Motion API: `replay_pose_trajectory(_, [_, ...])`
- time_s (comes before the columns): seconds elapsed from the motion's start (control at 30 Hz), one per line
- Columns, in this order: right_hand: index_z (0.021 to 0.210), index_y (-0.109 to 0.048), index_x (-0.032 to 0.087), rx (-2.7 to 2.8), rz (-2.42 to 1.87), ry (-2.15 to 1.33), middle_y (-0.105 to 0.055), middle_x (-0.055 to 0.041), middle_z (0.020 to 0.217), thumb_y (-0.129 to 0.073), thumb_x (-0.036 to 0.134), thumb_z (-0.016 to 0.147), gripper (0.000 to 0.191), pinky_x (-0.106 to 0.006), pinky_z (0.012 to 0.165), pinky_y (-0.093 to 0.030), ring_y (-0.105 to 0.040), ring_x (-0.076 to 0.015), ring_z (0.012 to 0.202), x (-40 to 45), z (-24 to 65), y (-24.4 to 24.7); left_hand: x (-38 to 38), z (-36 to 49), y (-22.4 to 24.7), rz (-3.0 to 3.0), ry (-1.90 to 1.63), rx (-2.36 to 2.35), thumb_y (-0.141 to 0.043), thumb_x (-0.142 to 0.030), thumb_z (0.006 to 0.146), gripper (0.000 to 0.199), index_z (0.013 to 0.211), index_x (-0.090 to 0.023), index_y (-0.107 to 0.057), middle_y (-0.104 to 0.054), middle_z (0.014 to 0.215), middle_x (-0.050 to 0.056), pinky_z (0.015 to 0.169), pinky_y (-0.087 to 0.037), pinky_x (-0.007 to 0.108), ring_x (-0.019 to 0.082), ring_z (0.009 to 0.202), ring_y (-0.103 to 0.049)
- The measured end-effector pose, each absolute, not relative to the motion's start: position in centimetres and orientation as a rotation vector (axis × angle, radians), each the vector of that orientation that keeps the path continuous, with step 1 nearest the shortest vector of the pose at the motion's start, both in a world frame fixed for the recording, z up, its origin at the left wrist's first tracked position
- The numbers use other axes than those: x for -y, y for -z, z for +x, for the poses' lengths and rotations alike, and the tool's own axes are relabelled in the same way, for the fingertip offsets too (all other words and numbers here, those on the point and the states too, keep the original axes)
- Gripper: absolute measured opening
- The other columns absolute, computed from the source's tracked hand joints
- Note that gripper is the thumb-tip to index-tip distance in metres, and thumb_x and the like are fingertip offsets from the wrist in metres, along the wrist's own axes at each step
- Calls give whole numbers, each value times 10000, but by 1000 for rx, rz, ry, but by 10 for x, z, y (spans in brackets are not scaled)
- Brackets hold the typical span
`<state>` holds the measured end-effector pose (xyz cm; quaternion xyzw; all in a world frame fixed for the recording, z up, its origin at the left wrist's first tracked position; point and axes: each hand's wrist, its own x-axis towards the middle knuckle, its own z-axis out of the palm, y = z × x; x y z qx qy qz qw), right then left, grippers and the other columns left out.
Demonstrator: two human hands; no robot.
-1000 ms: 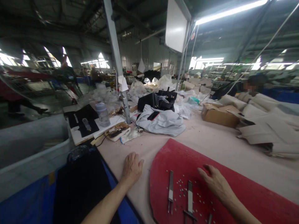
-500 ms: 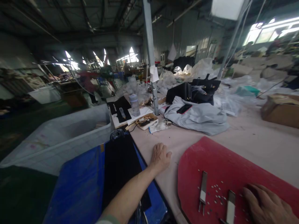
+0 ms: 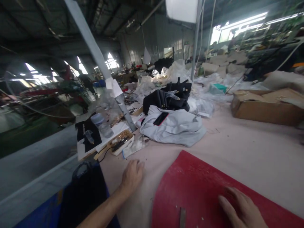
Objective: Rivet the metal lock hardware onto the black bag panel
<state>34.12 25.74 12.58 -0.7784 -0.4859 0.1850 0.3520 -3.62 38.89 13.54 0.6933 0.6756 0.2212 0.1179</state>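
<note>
My left hand [image 3: 133, 174] rests on the pale table cover, left of a red mat [image 3: 187, 177]. Its fingers are loosely bent, the thumb lies apart, and nothing shows in it. Over the right part of the mat is my right hand [image 3: 243, 207], fingers and thumb apart, with nothing visible in its grasp; the frame's bottom edge cuts it off. A flat metal strip [image 3: 182, 218] lies on the mat to its left, only its upper end in view. A few tiny pale bits are scattered near the strip.
Beyond my left hand are a tray of small metal parts [image 3: 122, 141], a white glove [image 3: 134, 147] and a plastic jar [image 3: 102, 125]. A phone [image 3: 161, 118] lies on grey cloth [image 3: 175, 129], before black bags [image 3: 155, 101]. A cardboard box [image 3: 268, 107] stands right; a metal post [image 3: 95, 50] rises left.
The view has swung right and tilted up, so the table things sit further left. Most of the metal pieces and small bits have left the frame. Both hands stay near the same surfaces.
</note>
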Motion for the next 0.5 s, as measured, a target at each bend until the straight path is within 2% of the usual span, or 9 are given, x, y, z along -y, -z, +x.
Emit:
replay_pose_trajectory(0.13, [1222, -641, 130, 902, -2041, -797, -648, -224, 1297, -515, 717, 753, 762, -514, 1035, -499, -628, -386, 1170, -348, 354, -174, -483, -20, -177, 1988, -769, -2059, -482, -416, 966, 448, 1247, -92, -613, -668, 1263, 190, 1080, -438, 381, 291, 1231, -601])
replay_pose_trajectory(0.27, [1391, -512, 94, 531, -2004, -1074, -553, -252, 1410, -573, 680, 782, 847, -447, 918, -558, -585, -370, 1237, -425, 361, -205, -572, -4, -207, 1833, -704, -2116, -592, -471, 907, 612, 1325, -26, -548, -591, 1375, 258, 1130, -383, 393, 332, 1349, -521])
replay_pose_trajectory(0.4, [1354, -520, 107, 449, -1970, -1141, -516, -278, 1436, -634, 721, 757, 864, -420, 833, -577, -574, -367, 1243, -470, 358, -215, -630, 7, -224, 1723, -679, -2147, -627, -533, 884, 694, 1341, -22, -521, -564, 1388, 301, 1093, -413, 453, 384, 1338, -529])
replay_pose_trajectory(0.5, [1309, -551, 157, 452, -1928, -1168, -523, -244, 1451, -689, 708, 746, 799, -444, 886, -560, -559, -357, 1265, -497, 349, -216, -656, 17, -231, 1757, -694, -2088, -663, -539, 869, 644, 1306, -78, -554, -602, 1358, 255, 1059, -448, 439, 358, 1293, -570])
